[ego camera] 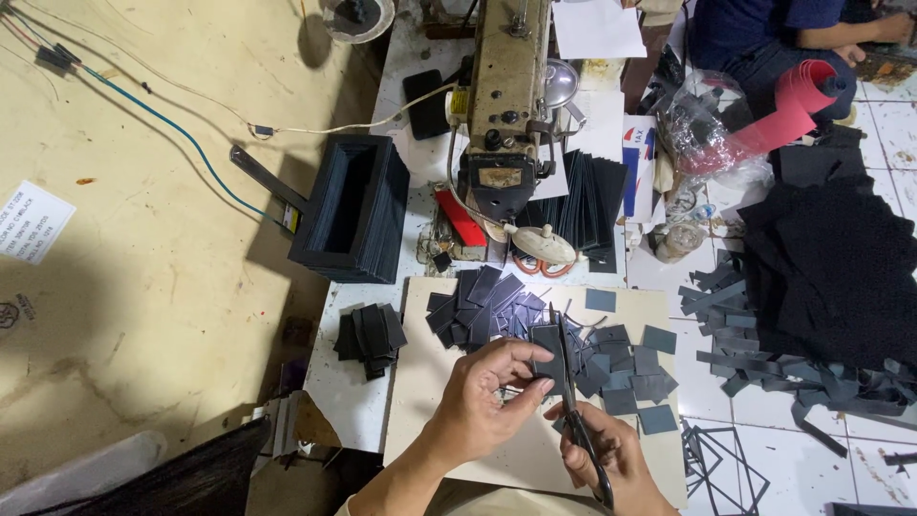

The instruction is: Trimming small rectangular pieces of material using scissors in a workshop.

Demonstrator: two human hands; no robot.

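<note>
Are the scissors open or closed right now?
Closed, or nearly. The scissors in the right hand show as one thin dark line, with no gap between the blades, beside the dark piece the left hand holds.

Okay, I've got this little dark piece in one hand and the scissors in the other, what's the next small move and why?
Probably close the scissors along the edge of the small dark piece. The left hand pinches that piece upright over the board, and the right hand has the blades raised right beside its right edge, so a trimming snip looks due. Whether the blades already touch it is unclear.
</note>
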